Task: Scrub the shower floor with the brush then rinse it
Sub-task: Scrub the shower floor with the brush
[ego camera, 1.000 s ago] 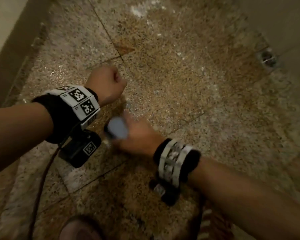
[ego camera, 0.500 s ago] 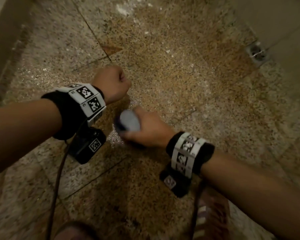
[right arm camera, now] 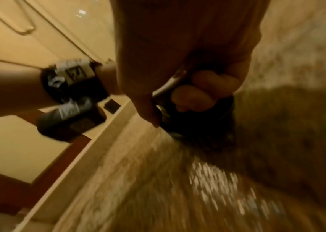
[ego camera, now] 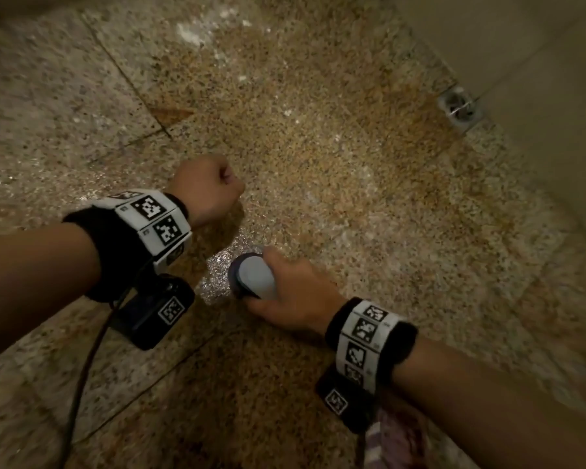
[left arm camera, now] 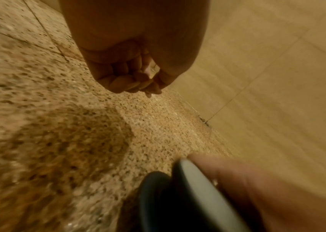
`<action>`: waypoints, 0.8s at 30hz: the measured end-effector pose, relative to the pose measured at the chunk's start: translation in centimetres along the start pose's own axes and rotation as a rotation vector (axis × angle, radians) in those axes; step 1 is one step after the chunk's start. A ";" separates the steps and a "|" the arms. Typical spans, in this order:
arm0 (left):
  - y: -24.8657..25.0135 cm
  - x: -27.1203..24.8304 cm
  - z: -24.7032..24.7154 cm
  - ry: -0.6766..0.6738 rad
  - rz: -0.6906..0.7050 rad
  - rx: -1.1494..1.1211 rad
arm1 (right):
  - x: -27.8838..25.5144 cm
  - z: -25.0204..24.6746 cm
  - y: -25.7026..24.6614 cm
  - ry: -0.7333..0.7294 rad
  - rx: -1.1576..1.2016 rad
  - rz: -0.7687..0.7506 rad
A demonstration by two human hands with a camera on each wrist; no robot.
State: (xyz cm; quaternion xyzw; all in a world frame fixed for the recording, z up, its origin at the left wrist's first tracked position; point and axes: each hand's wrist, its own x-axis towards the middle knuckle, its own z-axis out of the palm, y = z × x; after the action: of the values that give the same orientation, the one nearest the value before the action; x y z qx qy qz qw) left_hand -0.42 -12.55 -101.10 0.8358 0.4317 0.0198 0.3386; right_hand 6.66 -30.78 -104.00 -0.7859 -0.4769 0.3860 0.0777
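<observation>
Right hand point(ego camera: 295, 292) — grip clamped on the brush point(ego camera: 254, 277); left hand point(ego camera: 207, 187) — empty fist above the wet shower floor point(ego camera: 369, 170).

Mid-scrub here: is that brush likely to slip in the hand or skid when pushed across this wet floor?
Possibly slippery: the brush has a smooth rounded top, and the floor glistens wet beside it. The right hand wraps it fully, which should help. The dark bristles probably flex, so pushes likely drag rather than skid.
</observation>
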 end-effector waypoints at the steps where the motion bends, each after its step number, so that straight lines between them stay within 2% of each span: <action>1: 0.1 0.2 0.3 0.003 0.004 -0.012 | 0.1 -0.2 0.6 0.038 -0.002 0.026; 5: 0.3 0.4 0.8 -0.006 0.017 -0.039 | 2.0 -6.0 6.3 0.330 0.154 0.325; 7: 0.5 0.5 0.5 -0.014 0.018 -0.031 | 3.0 -8.7 8.1 0.385 0.082 0.446; 8: 0.5 0.6 0.5 -0.008 0.023 -0.030 | 3.2 -9.4 7.9 0.403 0.065 0.454; 9: 0.8 0.8 0.4 0.001 0.029 -0.029 | 3.4 -9.4 6.9 0.417 0.089 0.421; 11: 1.4 1.4 0.4 0.045 0.038 -0.021 | 3.3 -8.0 3.4 0.371 0.205 0.252; 14: 2.4 2.2 0.2 0.098 -0.004 -0.055 | 2.4 -2.4 -1.9 0.097 0.135 0.004; 16: 2.8 2.6 0.2 0.107 -0.022 -0.086 | 1.3 -0.9 -2.0 0.016 0.078 -0.016; 17: 2.8 2.7 0.2 0.112 -0.017 -0.085 | 1.2 -1.6 -1.0 0.057 0.069 0.001; 18: 2.6 2.7 0.3 0.117 -0.008 -0.089 | 1.2 -2.9 0.7 0.116 0.087 0.052; 21: 2.3 2.3 0.0 0.122 0.007 -0.103 | 1.8 -8.5 6.8 0.378 0.196 0.371; 22: 2.2 2.2 -0.2 0.126 -0.003 -0.096 | 2.2 -9.7 7.9 0.441 0.167 0.452; 23: 2.2 2.3 -0.3 0.129 -0.016 -0.093 | 2.5 -10.3 8.0 0.461 0.112 0.485; 24: 2.3 2.5 -0.3 0.132 -0.022 -0.091 | 3.2 -10.1 7.1 0.474 0.089 0.455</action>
State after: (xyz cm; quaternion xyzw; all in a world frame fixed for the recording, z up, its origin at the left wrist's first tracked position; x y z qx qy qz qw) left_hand 2.63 -11.47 -100.14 0.8117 0.4608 0.0909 0.3471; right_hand 19.24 -29.50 -102.25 -0.9361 -0.2402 0.2202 0.1327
